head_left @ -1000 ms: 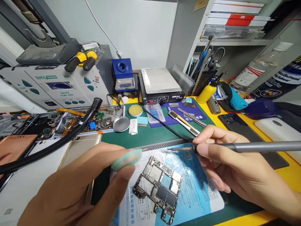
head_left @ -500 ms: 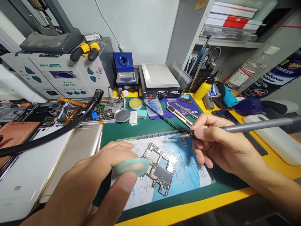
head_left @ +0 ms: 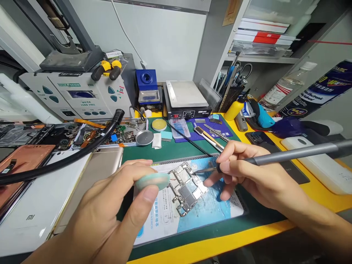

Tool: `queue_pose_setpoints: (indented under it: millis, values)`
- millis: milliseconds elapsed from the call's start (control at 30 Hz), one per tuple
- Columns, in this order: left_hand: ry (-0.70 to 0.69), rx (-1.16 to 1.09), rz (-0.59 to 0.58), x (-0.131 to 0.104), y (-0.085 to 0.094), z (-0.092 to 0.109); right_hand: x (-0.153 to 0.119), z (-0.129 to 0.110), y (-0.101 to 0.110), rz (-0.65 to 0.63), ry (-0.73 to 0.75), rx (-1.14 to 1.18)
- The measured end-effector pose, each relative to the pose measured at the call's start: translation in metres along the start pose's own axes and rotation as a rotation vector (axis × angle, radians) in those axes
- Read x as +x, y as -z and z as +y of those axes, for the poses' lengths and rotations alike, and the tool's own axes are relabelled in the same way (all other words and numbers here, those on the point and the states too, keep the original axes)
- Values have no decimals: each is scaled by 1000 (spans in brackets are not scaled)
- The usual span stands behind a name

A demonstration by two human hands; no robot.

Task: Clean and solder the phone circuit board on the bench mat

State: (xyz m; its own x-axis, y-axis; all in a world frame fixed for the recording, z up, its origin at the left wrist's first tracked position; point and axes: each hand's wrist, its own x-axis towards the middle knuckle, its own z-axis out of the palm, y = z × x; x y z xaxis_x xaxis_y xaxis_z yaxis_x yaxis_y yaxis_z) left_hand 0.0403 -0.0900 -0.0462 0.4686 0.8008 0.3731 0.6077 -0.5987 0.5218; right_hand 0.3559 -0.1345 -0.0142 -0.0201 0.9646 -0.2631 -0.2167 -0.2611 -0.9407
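Observation:
My left hand (head_left: 121, 198) pinches a small teal spool of desoldering braid (head_left: 152, 181) between thumb and fingers, over the left side of a phone logic board (head_left: 188, 195). A thin reddish strand shows between the spool and the board. The board lies tilted on a blue-and-white printed sheet (head_left: 209, 209). In my right hand (head_left: 242, 165), held like a pen, is a soldering iron (head_left: 297, 153). Its metal tip points left and meets the board's upper right edge in view; whether it touches is hard to tell. A finger of that hand reaches down near the board's right side.
A hot air station (head_left: 82, 95) stands back left, its black hose (head_left: 68, 157) crossing over phone bodies (head_left: 35, 209). Behind the sheet are a heating plate (head_left: 187, 97), a flux tin (head_left: 158, 124) and brushes (head_left: 209, 137). Bottles (head_left: 286, 88) stand at the right.
My right hand has moved left and brought the iron's tip to the board's edge. The board appears turned a little clockwise. The left hand keeps hold of the spool.

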Motion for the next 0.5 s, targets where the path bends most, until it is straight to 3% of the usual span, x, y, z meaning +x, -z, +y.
queue_pose_setpoints:
  millis: [100, 233, 367, 500]
  values:
    - [-59, 0, -24, 9, 2, 7, -1, -1, -3, -41, -26, 35]
    - [-146, 27, 38, 15, 4, 4, -1, -4, -6, -30, 7, 80]
    - [41, -147, 30, 22, 6, 7, 4, -4, -6, -29, 36, 132]
    - [237, -513, -161, 39, 12, 20, 11, -5, -5, -56, 24, 145]
